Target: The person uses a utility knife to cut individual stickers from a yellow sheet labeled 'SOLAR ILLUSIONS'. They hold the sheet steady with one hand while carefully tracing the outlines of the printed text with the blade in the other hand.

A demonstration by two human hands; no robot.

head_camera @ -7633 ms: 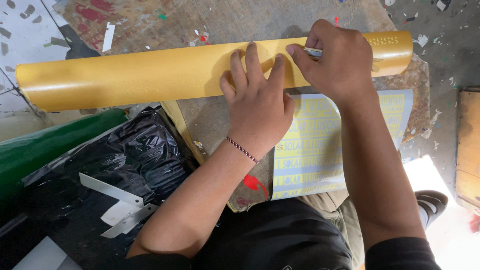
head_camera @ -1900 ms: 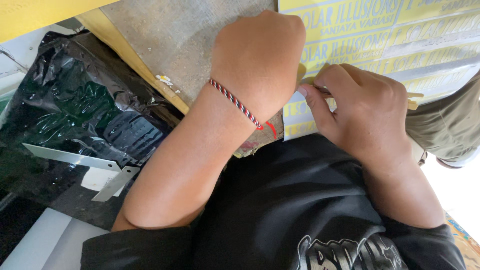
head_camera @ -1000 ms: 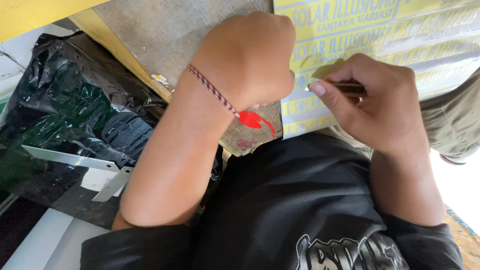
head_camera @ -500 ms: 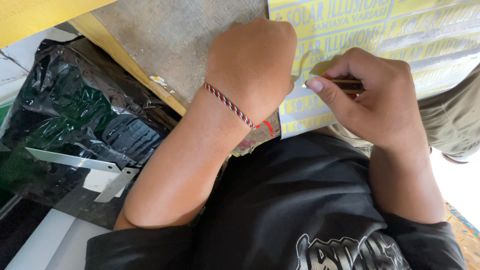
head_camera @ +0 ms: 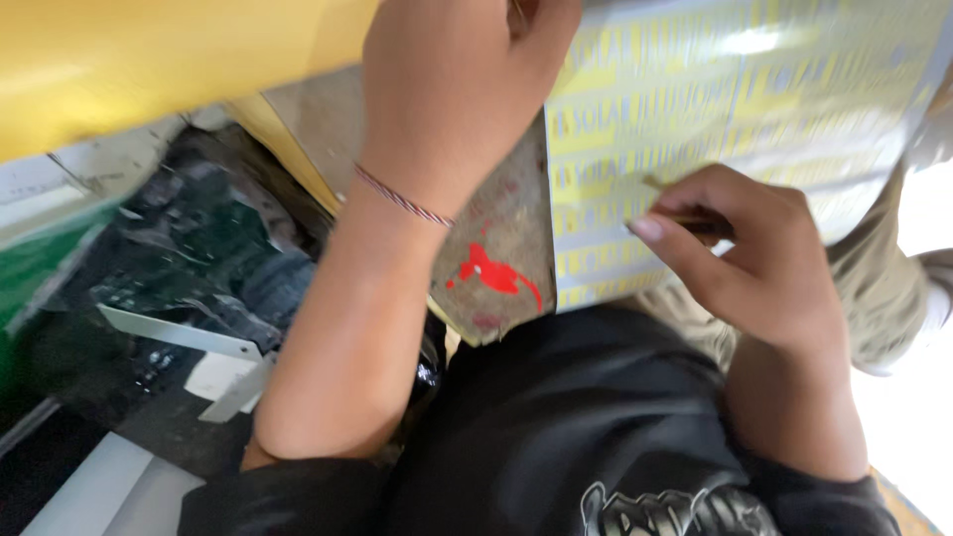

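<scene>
My left hand (head_camera: 452, 94) presses flat on the upper left part of a sheet of yellow vinyl lettering (head_camera: 735, 129) that lies on a worn brown board (head_camera: 496, 268). A striped thread band circles that wrist. My right hand (head_camera: 754, 268) pinches a thin brown tool (head_camera: 685, 213) with its tip on the lower rows of the yellow sheet. A thick yellow vinyl roll (head_camera: 149, 69) lies across the top left, behind the board.
Crumpled black plastic (head_camera: 189, 268) with white backing strips (head_camera: 199, 352) lies to the left. A green roll edge (head_camera: 35, 268) shows at far left. A red paint smear (head_camera: 491, 278) marks the board's near corner. My black shirt fills the bottom.
The view has shifted so the yellow roll shows again at the top. My right hand has slid down and right along the sheet with the tool. My left hand stays pressed down.
</scene>
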